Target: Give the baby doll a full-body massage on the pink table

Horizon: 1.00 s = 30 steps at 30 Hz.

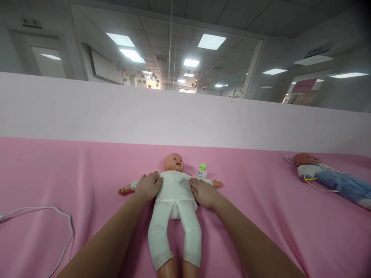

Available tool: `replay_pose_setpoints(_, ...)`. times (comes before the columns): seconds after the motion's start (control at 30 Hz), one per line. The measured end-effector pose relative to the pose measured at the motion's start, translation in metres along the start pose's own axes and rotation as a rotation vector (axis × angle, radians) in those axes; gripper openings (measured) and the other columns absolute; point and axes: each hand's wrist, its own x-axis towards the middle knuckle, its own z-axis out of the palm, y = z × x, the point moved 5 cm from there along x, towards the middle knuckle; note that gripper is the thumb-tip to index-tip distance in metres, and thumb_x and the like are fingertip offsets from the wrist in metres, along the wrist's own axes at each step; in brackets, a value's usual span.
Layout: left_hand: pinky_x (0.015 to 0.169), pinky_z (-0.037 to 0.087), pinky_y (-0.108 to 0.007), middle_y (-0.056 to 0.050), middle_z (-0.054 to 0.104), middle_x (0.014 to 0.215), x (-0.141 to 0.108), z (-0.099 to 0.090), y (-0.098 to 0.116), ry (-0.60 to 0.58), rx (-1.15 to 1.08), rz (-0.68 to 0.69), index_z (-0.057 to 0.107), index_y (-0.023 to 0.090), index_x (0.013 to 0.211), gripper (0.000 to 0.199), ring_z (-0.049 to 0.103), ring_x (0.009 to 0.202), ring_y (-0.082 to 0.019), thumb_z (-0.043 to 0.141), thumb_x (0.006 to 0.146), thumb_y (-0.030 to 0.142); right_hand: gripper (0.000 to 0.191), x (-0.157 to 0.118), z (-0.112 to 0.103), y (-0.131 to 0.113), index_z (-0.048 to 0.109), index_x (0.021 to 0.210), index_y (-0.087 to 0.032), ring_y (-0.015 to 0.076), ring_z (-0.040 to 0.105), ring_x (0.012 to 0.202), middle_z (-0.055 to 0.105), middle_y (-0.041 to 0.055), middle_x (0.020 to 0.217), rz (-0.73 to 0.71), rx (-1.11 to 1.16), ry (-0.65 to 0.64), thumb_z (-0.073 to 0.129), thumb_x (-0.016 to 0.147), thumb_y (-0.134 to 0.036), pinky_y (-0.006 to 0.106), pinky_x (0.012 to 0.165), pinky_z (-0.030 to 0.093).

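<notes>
A baby doll [176,189] with a white cloth body lies on its back, head away from me, arms spread to both sides. My left hand [148,186] rests on the doll's side and upper arm at the left, its fingers stretched out. On the opposite side my right hand [204,192] lies flat over the doll's other upper arm and flank, fingers extended. Neither hand grips anything. Just beyond my right hand, near the doll's shoulder, stands a small bottle [202,171] with a green cap and a printed label.
Pink cloth [107,166] covers the table. At the far right lies a second doll [333,175] in blue and white clothes, with a thin cord beside it. A white cable [71,224] curves across the left. Behind runs a low white wall [139,116] under glass.
</notes>
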Motion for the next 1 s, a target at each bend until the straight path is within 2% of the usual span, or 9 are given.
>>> replay_pose_setpoints(0.07, 0.127, 0.024, -0.052, -0.016, 0.054, 0.154, -0.012, -0.012, 0.019, 0.012, -0.061, 0.063, 0.052, 0.01, 0.15, 0.064, 0.047, 0.146, -0.033, 0.039, 0.1, 0.047, 0.061, 0.003, 0.002, 0.003, 0.042, 0.158, -0.01, 0.0273, 0.036, 0.154, 0.038, 0.0156, 0.165, -0.007, 0.004, 0.009, 0.043, 0.099, -0.025, 0.043, 0.127, 0.025)
replay_pose_setpoints(0.13, 0.125, 0.029, -0.048, -0.011, 0.052, 0.156, -0.032, -0.024, 0.05, -0.018, -0.167, 0.219, 0.049, 0.015, 0.155, 0.065, 0.046, 0.146, -0.034, 0.044, 0.098, 0.048, 0.063, 0.004, 0.003, 0.004, 0.042, 0.158, -0.011, 0.0277, 0.036, 0.154, 0.039, 0.016, 0.165, -0.02, 0.01, 0.024, 0.047, 0.096, -0.022, 0.044, 0.127, 0.025)
replay_pose_setpoints(0.27, 0.121, 0.04, -0.039, -0.004, 0.052, 0.157, -0.079, -0.026, 0.115, -0.346, -0.312, 0.611, 0.052, 0.023, 0.154, 0.064, 0.05, 0.144, -0.031, 0.055, 0.096, 0.049, 0.069, 0.004, 0.002, 0.0, 0.041, 0.157, -0.004, 0.0311, 0.037, 0.153, 0.04, 0.0216, 0.163, -0.071, -0.016, 0.025, 0.054, 0.092, -0.026, 0.045, 0.127, 0.025)
replay_pose_setpoints(0.33, 0.123, 0.037, -0.043, -0.009, 0.052, 0.156, -0.088, -0.021, 0.127, -0.393, -0.265, 0.666, 0.053, 0.02, 0.153, 0.066, 0.049, 0.144, -0.034, 0.056, 0.096, 0.053, 0.074, 0.003, 0.003, -0.002, 0.039, 0.157, 0.0, 0.0326, 0.036, 0.153, 0.038, 0.0238, 0.163, -0.085, -0.037, 0.014, 0.056, 0.091, -0.028, 0.046, 0.127, 0.025)
replay_pose_setpoints(0.47, 0.127, 0.025, -0.052, -0.014, 0.046, 0.16, -0.069, -0.008, 0.115, -0.302, -0.171, 0.599, 0.046, 0.016, 0.157, 0.069, 0.04, 0.15, -0.034, 0.042, 0.103, 0.057, 0.073, 0.003, 0.008, -0.004, 0.034, 0.159, 0.001, 0.0323, 0.032, 0.155, 0.033, 0.0231, 0.166, -0.042, -0.028, 0.004, 0.051, 0.093, -0.027, 0.047, 0.129, 0.022)
replay_pose_setpoints(0.6, 0.129, 0.017, -0.052, -0.013, 0.036, 0.165, -0.035, 0.006, 0.088, -0.269, -0.12, 0.5, 0.039, 0.018, 0.161, 0.072, 0.03, 0.155, -0.028, 0.031, 0.104, 0.062, 0.073, 0.004, 0.013, -0.007, 0.032, 0.16, 0.0, 0.0327, 0.029, 0.156, 0.031, 0.0212, 0.167, -0.029, -0.033, -0.014, 0.048, 0.094, -0.028, 0.047, 0.13, 0.019)
replay_pose_setpoints(0.77, 0.128, 0.018, -0.048, -0.012, 0.031, 0.168, -0.006, 0.015, 0.054, -0.193, -0.079, 0.339, 0.035, 0.015, 0.162, 0.074, 0.023, 0.158, -0.026, 0.024, 0.105, 0.061, 0.072, 0.002, 0.012, -0.008, 0.03, 0.162, -0.003, 0.0309, 0.027, 0.157, 0.03, 0.0178, 0.168, -0.013, -0.026, -0.026, 0.045, 0.094, -0.023, 0.046, 0.13, 0.018)
replay_pose_setpoints(0.9, 0.126, 0.022, -0.052, -0.017, 0.034, 0.166, 0.003, 0.019, 0.023, -0.166, 0.027, 0.176, 0.035, 0.01, 0.161, 0.077, 0.029, 0.156, -0.03, 0.023, 0.104, 0.061, 0.072, 0.002, 0.011, -0.007, 0.032, 0.161, -0.003, 0.0318, 0.028, 0.157, 0.029, 0.0194, 0.168, -0.011, -0.021, -0.023, 0.048, 0.094, -0.024, 0.046, 0.13, 0.019)
replay_pose_setpoints(1.0, 0.126, 0.02, -0.053, -0.019, 0.038, 0.164, 0.003, 0.02, 0.01, -0.158, 0.068, 0.112, 0.037, 0.007, 0.159, 0.076, 0.032, 0.155, -0.03, 0.019, 0.105, 0.057, 0.07, 0.002, 0.008, -0.006, 0.035, 0.16, -0.004, 0.0318, 0.031, 0.156, 0.032, 0.0196, 0.167, -0.021, -0.013, -0.01, 0.049, 0.095, -0.024, 0.045, 0.129, 0.022)
